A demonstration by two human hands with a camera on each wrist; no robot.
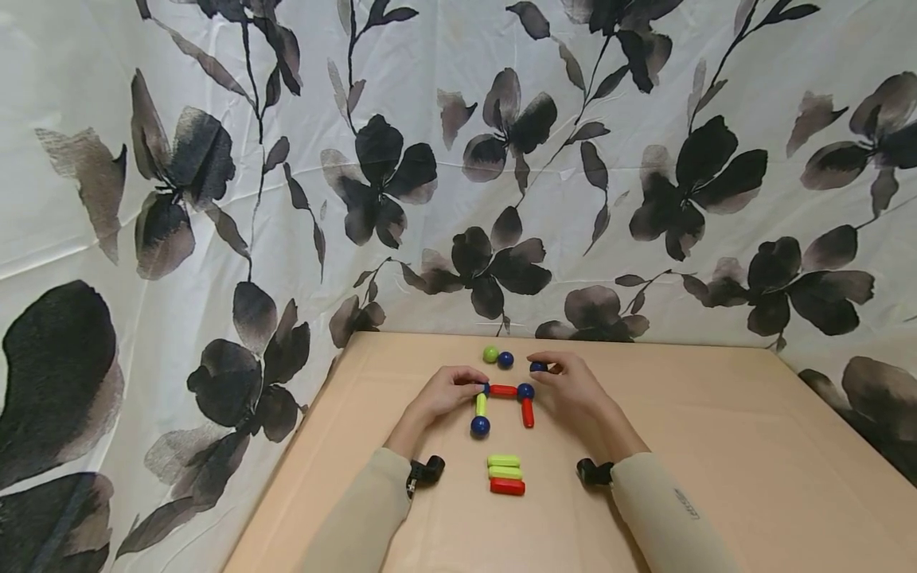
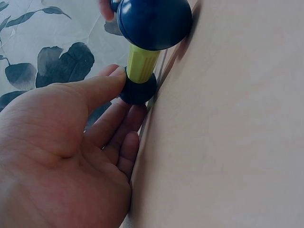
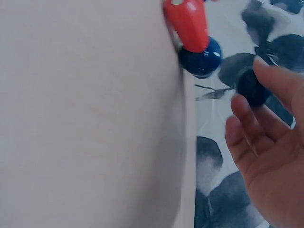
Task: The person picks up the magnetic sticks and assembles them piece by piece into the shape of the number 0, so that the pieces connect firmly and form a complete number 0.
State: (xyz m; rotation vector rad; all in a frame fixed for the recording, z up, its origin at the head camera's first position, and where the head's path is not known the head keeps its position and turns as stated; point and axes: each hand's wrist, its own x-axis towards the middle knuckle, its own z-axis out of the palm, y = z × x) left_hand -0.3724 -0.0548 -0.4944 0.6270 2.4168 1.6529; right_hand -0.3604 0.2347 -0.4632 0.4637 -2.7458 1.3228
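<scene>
A partly built shape of magnetic-looking rods and balls lies on the table. My left hand pinches its blue corner ball between thumb and fingers. From that ball a yellow-green rod runs toward me to another blue ball, and a red rod runs right to a third blue ball. A second red rod extends toward me from there. Just beyond that right corner, my right hand holds a separate blue ball between thumb and fingertips, apart from the shape.
Behind the shape sit a green ball and a loose blue ball. Nearer me lie two yellow-green rods and a red rod, side by side. A floral cloth hangs behind the table.
</scene>
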